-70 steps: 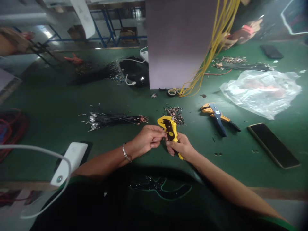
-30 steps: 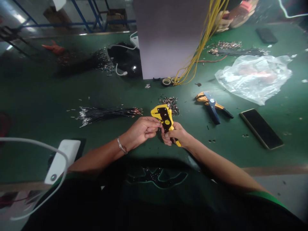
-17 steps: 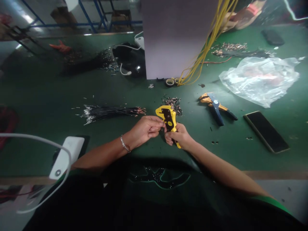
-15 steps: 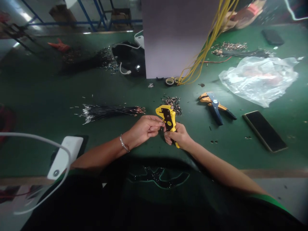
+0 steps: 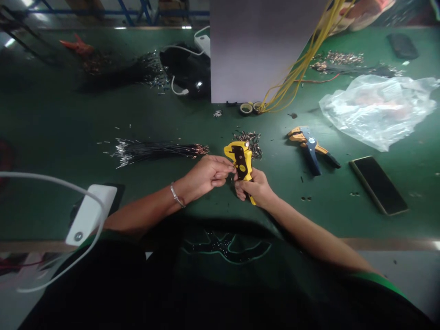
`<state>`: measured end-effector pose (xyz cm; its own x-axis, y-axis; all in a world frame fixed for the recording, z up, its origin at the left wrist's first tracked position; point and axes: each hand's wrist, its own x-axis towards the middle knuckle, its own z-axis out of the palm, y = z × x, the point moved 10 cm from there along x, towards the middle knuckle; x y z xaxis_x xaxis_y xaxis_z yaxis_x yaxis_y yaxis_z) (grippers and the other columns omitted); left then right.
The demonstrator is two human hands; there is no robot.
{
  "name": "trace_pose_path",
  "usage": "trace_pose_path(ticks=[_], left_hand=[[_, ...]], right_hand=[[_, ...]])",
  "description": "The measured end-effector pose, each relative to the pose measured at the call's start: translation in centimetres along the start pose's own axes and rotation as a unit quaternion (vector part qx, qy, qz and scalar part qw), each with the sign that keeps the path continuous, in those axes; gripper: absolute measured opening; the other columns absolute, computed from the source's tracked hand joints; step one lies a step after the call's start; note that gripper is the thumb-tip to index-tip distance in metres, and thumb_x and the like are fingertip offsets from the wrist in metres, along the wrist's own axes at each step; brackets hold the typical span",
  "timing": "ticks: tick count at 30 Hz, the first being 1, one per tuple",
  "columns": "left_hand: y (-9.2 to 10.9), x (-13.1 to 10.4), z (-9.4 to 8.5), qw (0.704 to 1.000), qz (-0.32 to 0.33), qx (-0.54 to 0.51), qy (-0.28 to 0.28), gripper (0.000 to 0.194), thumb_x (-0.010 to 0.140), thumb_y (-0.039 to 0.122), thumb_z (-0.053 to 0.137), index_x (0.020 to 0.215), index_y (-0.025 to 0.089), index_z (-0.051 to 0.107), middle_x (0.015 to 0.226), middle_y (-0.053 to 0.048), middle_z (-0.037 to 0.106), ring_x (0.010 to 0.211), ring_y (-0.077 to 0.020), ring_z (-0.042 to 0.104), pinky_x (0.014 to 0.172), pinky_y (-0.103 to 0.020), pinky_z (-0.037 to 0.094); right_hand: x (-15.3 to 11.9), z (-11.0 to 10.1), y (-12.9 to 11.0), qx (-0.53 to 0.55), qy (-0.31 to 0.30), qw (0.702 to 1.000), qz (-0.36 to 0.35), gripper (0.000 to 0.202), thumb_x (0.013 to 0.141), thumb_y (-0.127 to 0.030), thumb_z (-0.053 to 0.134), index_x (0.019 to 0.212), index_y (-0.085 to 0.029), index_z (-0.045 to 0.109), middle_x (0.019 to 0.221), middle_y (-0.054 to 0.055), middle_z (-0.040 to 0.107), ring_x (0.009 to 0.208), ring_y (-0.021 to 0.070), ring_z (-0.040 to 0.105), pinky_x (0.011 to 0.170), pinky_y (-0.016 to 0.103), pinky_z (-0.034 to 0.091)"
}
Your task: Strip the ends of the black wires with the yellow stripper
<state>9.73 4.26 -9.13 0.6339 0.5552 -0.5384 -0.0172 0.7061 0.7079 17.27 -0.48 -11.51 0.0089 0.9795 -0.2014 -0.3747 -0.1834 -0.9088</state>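
My right hand (image 5: 257,187) is wrapped round the handles of a yellow and black wire stripper (image 5: 242,160), its head pointing away from me. My left hand (image 5: 213,174) is pinched close against the left side of the tool's head; what lies between its fingertips is too small to make out. A bundle of black wires (image 5: 158,150) with bare copper ends lies on the table just beyond my left hand. Behind the stripper's head is a small pile of dark cut bits (image 5: 252,142), partly hidden by the tool.
To the right lie an orange and blue wire stripper (image 5: 311,145), a phone (image 5: 379,185) and a clear plastic bag (image 5: 378,110). A grey panel (image 5: 256,55) stands ahead, beside yellow wires (image 5: 295,75) and tape rolls (image 5: 246,108). A white power strip (image 5: 91,215) sits left. Another person's hand (image 5: 360,16) shows far right.
The camera view has shifted slightly, so the table sits a little higher in the picture. Both hands keep nearly the same pose at the wire stripper.
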Motion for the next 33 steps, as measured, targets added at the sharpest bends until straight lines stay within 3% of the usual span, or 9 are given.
trace_pose_path(ticks=[8, 15, 20, 25, 33], left_hand=[[-0.1, 0.4, -0.1, 1.0, -0.01, -0.02, -0.011, 0.018, 0.066, -0.003, 0.063, 0.058, 0.012, 0.059, 0.04, 0.009, 0.029, 0.034, 0.0006, 0.022, 0.037, -0.019, 0.011], [0.0, 0.4, -0.2, 1.0, 0.0, 0.012, -0.005, 0.018, 0.07, -0.002, 0.062, 0.06, 0.013, 0.058, 0.042, 0.009, 0.029, 0.035, -0.0001, 0.022, 0.038, -0.02, 0.012], [0.3, 0.5, -0.3, 1.0, 0.014, 0.02, -0.011, 0.013, 0.066, -0.003, 0.061, 0.063, 0.009, 0.061, 0.05, 0.002, 0.049, 0.036, 0.0013, 0.026, 0.036, -0.017, 0.015], [0.4, 0.4, -0.2, 1.0, 0.018, 0.006, -0.018, 0.011, 0.063, -0.002, 0.063, 0.063, 0.009, 0.061, 0.044, 0.006, 0.039, 0.035, 0.0004, 0.026, 0.035, -0.016, 0.016], [0.9, 0.4, -0.5, 1.0, 0.012, -0.003, -0.012, 0.012, 0.061, -0.005, 0.058, 0.062, 0.006, 0.063, 0.059, -0.004, 0.059, 0.035, 0.0013, 0.029, 0.033, -0.015, 0.016]], right_hand=[[0.0, -0.2, -0.1, -0.002, 0.004, 1.0, 0.006, 0.018, 0.067, -0.014, 0.064, 0.076, -0.02, 0.05, 0.042, -0.01, 0.047, 0.03, 0.0074, 0.041, 0.033, 0.023, 0.035], [0.0, -0.3, 0.1, -0.015, 0.008, 1.0, 0.005, 0.017, 0.067, -0.013, 0.062, 0.076, -0.02, 0.05, 0.041, -0.01, 0.048, 0.029, 0.0076, 0.042, 0.032, 0.023, 0.038], [0.1, -0.2, 0.1, 0.002, -0.008, 1.0, 0.002, 0.018, 0.066, -0.01, 0.06, 0.078, -0.019, 0.051, 0.043, -0.01, 0.048, 0.031, 0.0066, 0.042, 0.032, 0.022, 0.039], [0.2, 0.1, -0.1, 0.022, -0.028, 0.999, 0.002, 0.018, 0.066, -0.009, 0.061, 0.078, -0.018, 0.051, 0.043, -0.01, 0.049, 0.032, 0.0064, 0.041, 0.033, 0.021, 0.038], [0.2, 0.3, -0.2, 0.021, -0.034, 0.999, 0.01, 0.017, 0.066, -0.008, 0.06, 0.077, -0.018, 0.051, 0.043, -0.01, 0.049, 0.031, 0.0061, 0.041, 0.033, 0.021, 0.036]])
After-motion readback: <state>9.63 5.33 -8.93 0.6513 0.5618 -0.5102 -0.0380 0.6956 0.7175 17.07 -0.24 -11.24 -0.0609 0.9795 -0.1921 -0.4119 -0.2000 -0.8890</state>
